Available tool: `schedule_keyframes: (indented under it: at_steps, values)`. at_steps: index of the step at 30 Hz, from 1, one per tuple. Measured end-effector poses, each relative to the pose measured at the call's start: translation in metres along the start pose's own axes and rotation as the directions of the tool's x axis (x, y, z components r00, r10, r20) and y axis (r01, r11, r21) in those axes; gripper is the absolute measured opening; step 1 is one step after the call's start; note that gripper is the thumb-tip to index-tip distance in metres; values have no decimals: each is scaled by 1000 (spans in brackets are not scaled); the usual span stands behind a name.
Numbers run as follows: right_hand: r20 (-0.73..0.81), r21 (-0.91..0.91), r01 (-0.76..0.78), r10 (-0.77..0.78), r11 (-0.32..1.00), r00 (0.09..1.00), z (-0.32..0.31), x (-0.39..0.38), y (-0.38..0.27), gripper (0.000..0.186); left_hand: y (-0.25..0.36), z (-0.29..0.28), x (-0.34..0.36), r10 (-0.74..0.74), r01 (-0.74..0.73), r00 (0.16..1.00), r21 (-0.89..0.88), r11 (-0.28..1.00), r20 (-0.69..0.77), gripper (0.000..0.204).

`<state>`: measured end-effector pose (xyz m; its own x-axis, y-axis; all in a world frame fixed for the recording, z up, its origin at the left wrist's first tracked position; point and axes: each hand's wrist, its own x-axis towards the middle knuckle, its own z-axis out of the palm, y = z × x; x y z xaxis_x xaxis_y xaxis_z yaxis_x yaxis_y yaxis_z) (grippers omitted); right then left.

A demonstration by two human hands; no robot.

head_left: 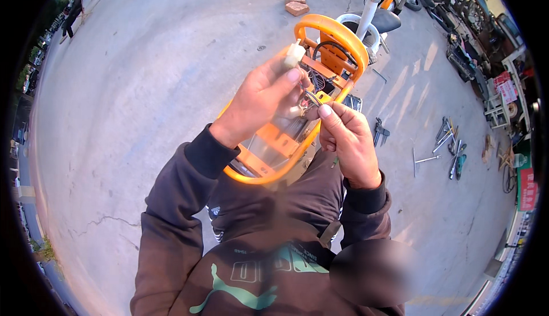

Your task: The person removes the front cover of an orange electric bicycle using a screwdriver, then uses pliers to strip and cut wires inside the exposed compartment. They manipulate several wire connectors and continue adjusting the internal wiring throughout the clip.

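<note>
Above an orange tubular vehicle frame (327, 27), both my hands work close together on a bundle of thin wires (310, 96). My left hand (260, 99) is closed, thumb against fingers, on the wires, and a whitish plastic connector (295, 54) sticks up beyond its fingers. My right hand (350, 139) pinches the other part of the wires between thumb and forefinger. A second pale connector (295, 111) hangs just below the left fingers. Inside the frame, more dark cables (323, 79) run between orange crossbars (277, 139). My fingers partly hide the wire ends.
On the concrete to the right lie pliers (381, 132), a T-shaped wrench (423, 159) and several hand tools (452, 144). Bricks (297, 7) sit beyond the frame, near a white tube (369, 13) and a dark saddle (386, 22). Piled parts line the right edge; a person (71, 13) stands far left.
</note>
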<state>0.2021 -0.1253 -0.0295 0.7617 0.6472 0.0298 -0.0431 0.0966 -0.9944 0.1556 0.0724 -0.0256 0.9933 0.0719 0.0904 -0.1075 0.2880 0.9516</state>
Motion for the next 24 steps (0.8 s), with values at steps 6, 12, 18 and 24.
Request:
schedule_keyframes:
  at_steps: [6,12,18,24]
  values:
    - [-8,237,-128,134,963,991,-3,-4,10,27,-2,2,1,-10,4,999,-129,992,-49,18]
    - [-67,-487,53,-97,872,993,-8,-13,9,23,-2,-2,-2,3,-3,1000,-104,995,-5,20]
    - [-322,-405,275,-417,872,850,-11,-37,2,34,-4,-8,-2,16,-22,999,-168,986,-39,20]
    - [41,-840,310,-519,445,854,-34,-22,35,53,-3,-14,3,-5,-3,1000,-371,929,-19,21]
